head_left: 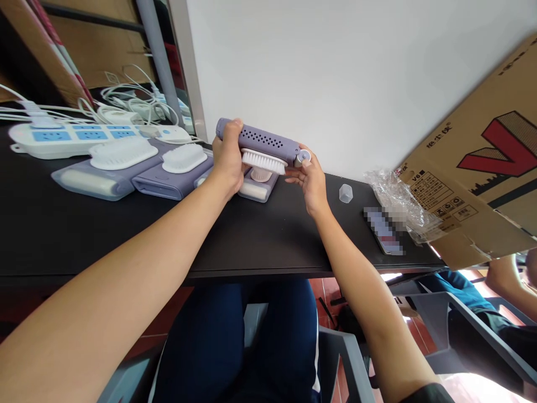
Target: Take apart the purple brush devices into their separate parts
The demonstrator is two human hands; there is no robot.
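**A:** How many hands, and where's the brush?

**B:** Two hands. The left hand (227, 155) is closed around one end of a lavender brush (268, 140), and the right hand (309, 186) pinches the other end, its fingers (296, 177) curled under and its thumb (306, 152) near a round end cap (302, 158). So the brush sits between the hands, held level, with its white bristles (263, 162) facing down.

**A:** Is it resting on anything?

**B:** It looks raised above the worktop (260, 235), over a lavender case (257, 190) (whether they touch, I can't tell from this angle).

**A:** Count the rest for me.

**B:** Two more white brushes (122, 154) lie to the left of the hands, each on its own lavender case (104, 182), so that's three brushes and three cases. Beyond them are one power strip (79, 140) and a tangle of white cables (130, 95).

**A:** And to the right?

**B:** One clear plastic cap (345, 193), one phone (382, 229) (blurred out), one crumpled plastic bag (398, 201) and one cardboard box (474, 168). Another person's arm (509, 280) shows below the box.
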